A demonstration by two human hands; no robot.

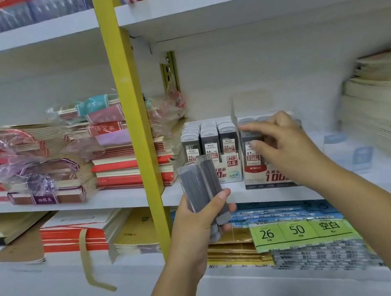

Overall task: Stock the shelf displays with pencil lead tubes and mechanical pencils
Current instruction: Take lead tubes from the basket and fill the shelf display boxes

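Fingers of left hand (201, 225) curled round bundle of lead tubes (201, 185), fingers of right hand (282, 145) loosely straight, empty, 0.7 display box (267, 175) just beneath them

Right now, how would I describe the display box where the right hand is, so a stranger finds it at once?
Start at the yellow post and look right along the middle white shelf. Two display boxes of lead tubes stand side by side there; yours is the right box, partly behind the right hand. Its tubes read 0.7, while the left box says HB 0.5.
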